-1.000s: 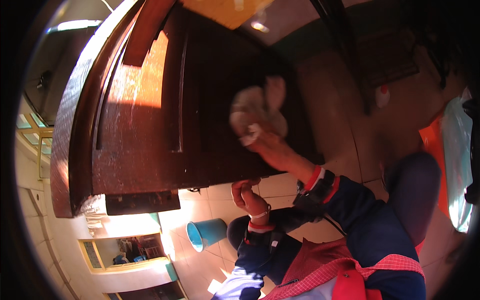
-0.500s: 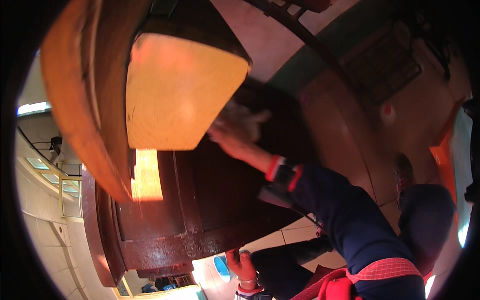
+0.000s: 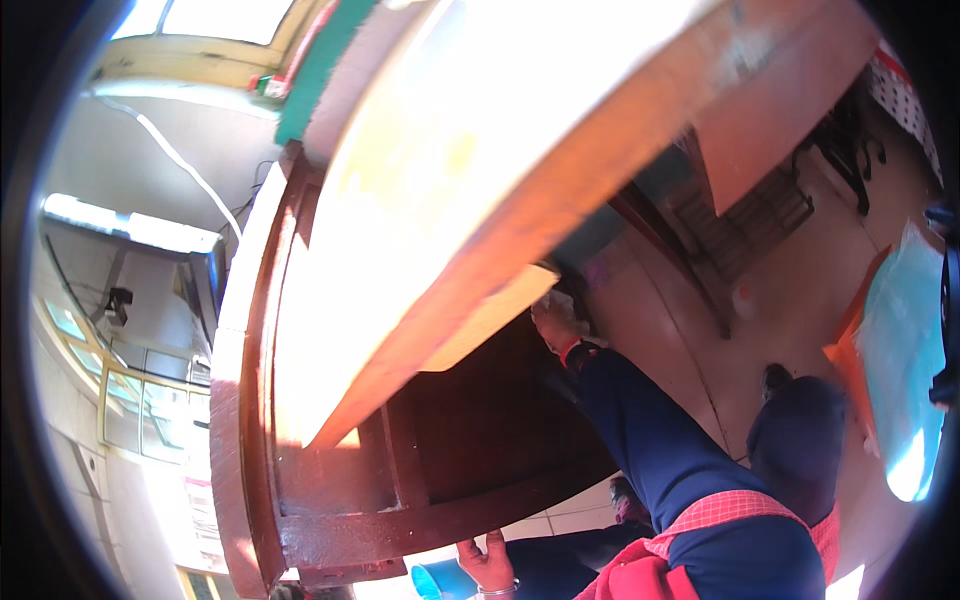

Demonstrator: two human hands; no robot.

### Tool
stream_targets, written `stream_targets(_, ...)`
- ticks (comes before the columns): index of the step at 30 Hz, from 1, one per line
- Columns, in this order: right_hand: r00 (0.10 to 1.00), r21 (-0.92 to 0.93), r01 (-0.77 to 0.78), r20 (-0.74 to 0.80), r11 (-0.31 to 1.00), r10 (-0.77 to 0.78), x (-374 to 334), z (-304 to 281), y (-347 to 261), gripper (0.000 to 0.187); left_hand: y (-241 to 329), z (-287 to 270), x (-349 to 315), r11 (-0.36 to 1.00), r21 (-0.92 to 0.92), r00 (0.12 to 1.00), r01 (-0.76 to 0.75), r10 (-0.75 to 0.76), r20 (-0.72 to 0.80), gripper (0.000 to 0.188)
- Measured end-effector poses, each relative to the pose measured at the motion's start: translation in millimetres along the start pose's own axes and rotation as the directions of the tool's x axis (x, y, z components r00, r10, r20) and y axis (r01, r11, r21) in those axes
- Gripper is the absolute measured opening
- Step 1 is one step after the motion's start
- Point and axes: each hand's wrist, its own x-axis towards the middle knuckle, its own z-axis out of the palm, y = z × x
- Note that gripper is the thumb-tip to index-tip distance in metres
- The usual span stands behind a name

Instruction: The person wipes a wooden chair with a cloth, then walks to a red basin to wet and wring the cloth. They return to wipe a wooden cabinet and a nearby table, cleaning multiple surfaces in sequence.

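My right hand (image 3: 560, 325) reaches beneath a sunlit wooden board and is closed around a crumpled whitish cloth (image 3: 562, 300), partly hidden by the fingers. It is beside the end of a pale tan panel (image 3: 490, 318) and the dark inner side of the brown wooden furniture (image 3: 470, 410). The board (image 3: 560, 190) slants across the upper middle, its top washed out by sunlight. At the lower middle, my left hand (image 3: 487, 565) is near the furniture's lower edge, thumb and finger apart. Nothing shows in it, and whether it touches the wood is unclear.
A blue bucket-like container (image 3: 440, 580) stands beside my left hand. At the right are a translucent pale-blue sheet or bag (image 3: 905, 350) and an orange item (image 3: 855, 335). Dark metal furniture legs (image 3: 850, 150) stand on the tiled floor (image 3: 650, 300) at the upper right.
My view has shifted, so the board's bright top now fills the upper middle and covers most of the tan panel. My right hand with the cloth has moved toward the panel's right end.
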Motion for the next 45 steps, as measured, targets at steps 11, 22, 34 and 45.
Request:
stream_targets(11, 0.964, -0.109, -0.13, 0.218, 0.986, 0.151, -15, -14, 43, 0.03, -19, 23, -14, 0.929, -0.204, 0.938, 0.309, -0.332, -0.093, 0.037)
stream_targets(22, 0.944, -0.134, -0.195, 0.243, 0.972, 0.223, -38, -36, 97, 0.031, -22, 22, -4, 0.949, -0.183, 0.949, 0.255, -0.282, -0.14, 0.034)
stream_targets(34, 0.974, -0.136, -0.101, 0.188, 0.986, 0.125, -97, -43, 139, 0.031, -48, 17, -25, 0.984, -0.166, 0.984, 0.061, -0.087, -0.153, 0.033)
stream_targets(45, 0.862, -0.486, 0.492, 0.152, 0.723, -0.484, -56, -32, -17, 0.032, -25, 40, -4, 0.988, -0.052, 0.974, -0.149, 0.137, -0.182, 0.025)
